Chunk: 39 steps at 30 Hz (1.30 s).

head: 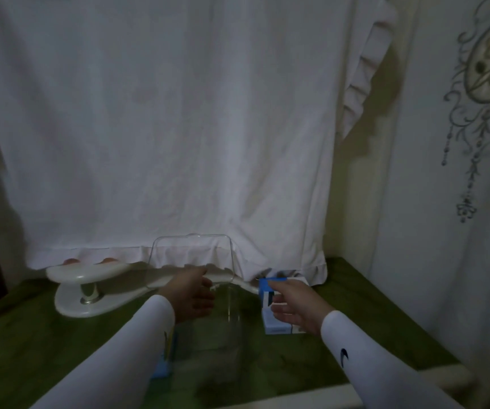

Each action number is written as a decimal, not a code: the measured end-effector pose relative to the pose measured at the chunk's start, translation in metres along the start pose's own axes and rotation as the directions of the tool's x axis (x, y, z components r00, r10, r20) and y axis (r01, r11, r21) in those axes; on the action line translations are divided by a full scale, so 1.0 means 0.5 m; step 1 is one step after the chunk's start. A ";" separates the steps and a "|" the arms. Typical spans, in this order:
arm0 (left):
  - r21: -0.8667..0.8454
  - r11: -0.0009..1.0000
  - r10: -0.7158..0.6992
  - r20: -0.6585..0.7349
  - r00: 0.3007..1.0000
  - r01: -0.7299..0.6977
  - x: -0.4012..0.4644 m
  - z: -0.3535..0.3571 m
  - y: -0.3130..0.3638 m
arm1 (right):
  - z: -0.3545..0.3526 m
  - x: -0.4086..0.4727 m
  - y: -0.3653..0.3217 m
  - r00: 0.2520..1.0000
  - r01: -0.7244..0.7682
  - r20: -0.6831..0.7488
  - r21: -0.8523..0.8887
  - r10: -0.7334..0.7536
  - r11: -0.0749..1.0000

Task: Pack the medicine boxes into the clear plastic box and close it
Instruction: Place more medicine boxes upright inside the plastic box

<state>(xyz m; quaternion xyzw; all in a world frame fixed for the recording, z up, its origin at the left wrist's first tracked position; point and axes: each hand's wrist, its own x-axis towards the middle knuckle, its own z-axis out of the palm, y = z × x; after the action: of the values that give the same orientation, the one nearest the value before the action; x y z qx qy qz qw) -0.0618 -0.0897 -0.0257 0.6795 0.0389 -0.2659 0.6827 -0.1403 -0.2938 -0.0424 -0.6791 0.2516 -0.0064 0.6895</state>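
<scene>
Head view showed a table point(370, 329) covered in green cloth, with a white sheet point(164, 128) hanging behind it. At the centre stood the clear plastic box point(208, 335), its long axis running from the near edge away toward the sheet, and its hinged lid point(190, 261) stood raised at the far end, tilted slightly back. The left hand point(193, 293) reached over the box's far left corner with fingers loosely spread toward the lid's lower edge; whether it touched the lid I could not tell, and it gripped nothing that showed. Just right of the box sat a stack of blue-and-white medicine boxes point(279, 326), their long sides pointing away from the viewer, roughly parallel to the box. The right hand point(294, 308) lay over the stack, thumb and fingers curled around the top medicine box point(267, 287). Another blue carton point(164, 364) lay left of the clear box, mostly hidden by the left sleeve. A white two-tier stand point(87, 284) sat at the far left, beside the sheet's hem.
</scene>
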 end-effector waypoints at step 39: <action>0.045 0.999 -0.033 0.048 0.998 0.030 0.021 0.102 -0.012 | -0.080 -0.005 0.023 0.997 0.023 -0.071 -0.012 -0.024 1.000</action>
<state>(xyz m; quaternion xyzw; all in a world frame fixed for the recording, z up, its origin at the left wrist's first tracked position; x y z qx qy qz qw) -0.0712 -0.1410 -0.0317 0.6871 0.0271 -0.2938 0.6639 -0.1607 -0.3293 -0.0502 -0.6851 0.2679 -0.0372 0.6763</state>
